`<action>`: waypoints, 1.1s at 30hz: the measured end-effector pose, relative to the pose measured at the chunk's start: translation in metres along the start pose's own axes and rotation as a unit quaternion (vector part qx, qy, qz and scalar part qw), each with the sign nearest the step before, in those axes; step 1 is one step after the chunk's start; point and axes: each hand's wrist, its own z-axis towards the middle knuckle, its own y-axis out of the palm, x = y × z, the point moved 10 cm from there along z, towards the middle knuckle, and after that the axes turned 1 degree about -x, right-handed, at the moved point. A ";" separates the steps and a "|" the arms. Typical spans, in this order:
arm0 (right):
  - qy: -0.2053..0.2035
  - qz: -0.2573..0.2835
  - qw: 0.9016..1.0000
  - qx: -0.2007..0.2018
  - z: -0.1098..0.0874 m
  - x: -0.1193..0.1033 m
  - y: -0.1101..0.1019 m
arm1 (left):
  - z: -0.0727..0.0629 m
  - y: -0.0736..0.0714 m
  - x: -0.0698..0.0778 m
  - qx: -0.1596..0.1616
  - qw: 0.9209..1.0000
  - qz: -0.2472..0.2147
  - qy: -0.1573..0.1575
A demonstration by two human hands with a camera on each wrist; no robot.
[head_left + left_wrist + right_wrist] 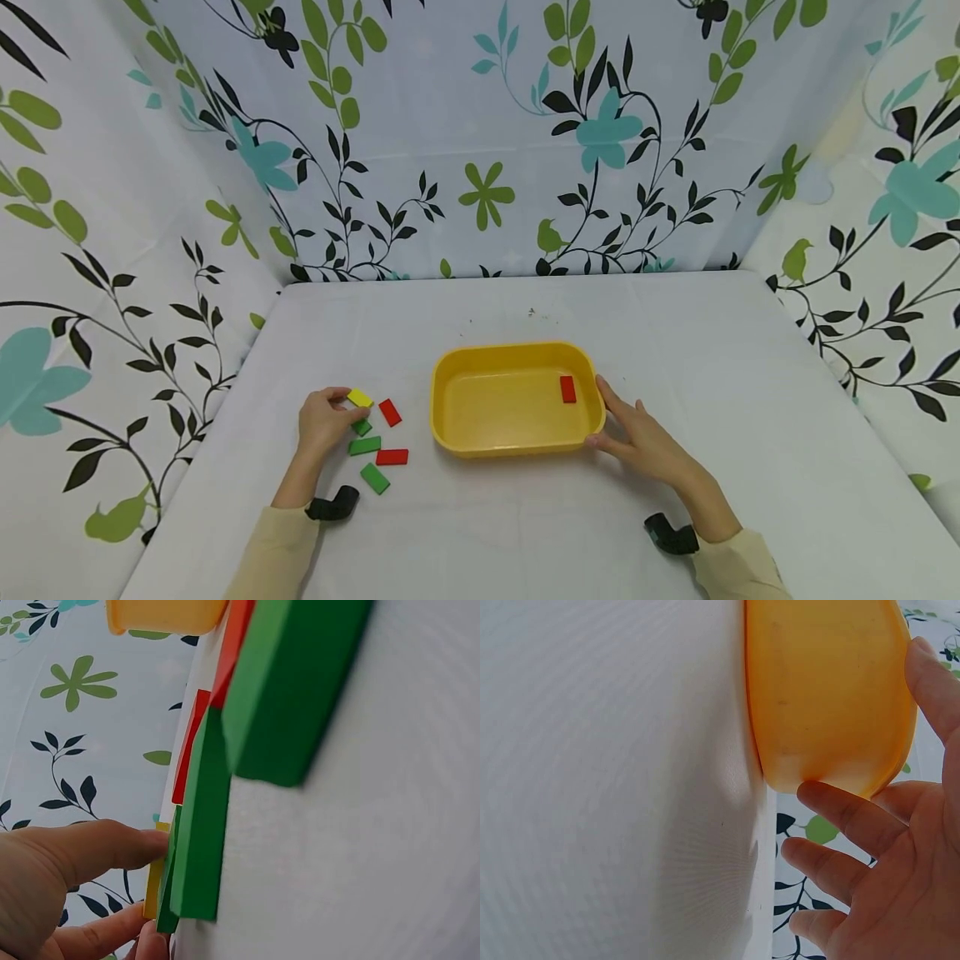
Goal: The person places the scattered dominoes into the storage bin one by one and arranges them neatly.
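My left hand [324,423] pinches a small yellow block [360,397] between thumb and fingers, at the far end of a loose group of blocks. Just under the thumb lies a green block [362,427], partly covered by it. Another green block [365,446] and a red block [392,457] lie closer to me, with a third green block [375,478] nearest. To the right of the yellow one is a tilted red block [390,412]. My right hand [647,442] touches the right end of a yellow tray [495,446] with spread, mostly straight fingers.
One red block [567,389] lies inside the tray, toward its right end. A white cloth covers the table [517,533], with patterned curtains [480,125] behind and at both sides. A black strap mount sits on each wrist.
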 end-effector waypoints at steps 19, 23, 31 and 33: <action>0.004 -0.006 1.000 -0.007 0.000 -0.001 0.001 | -0.005 -0.033 0.031 0.042 0.995 -0.088 0.013; 0.003 -0.005 1.000 -0.007 -0.001 -0.002 0.000 | -0.009 -0.034 0.054 0.025 0.992 -0.119 0.031; 0.002 -0.010 1.000 -0.003 -0.002 -0.001 0.000 | -0.022 -0.026 0.130 -0.011 0.978 -0.175 0.113; 0.001 -0.009 1.000 -0.003 -0.002 0.000 0.001 | -0.026 -0.022 0.153 -0.021 0.974 -0.180 0.139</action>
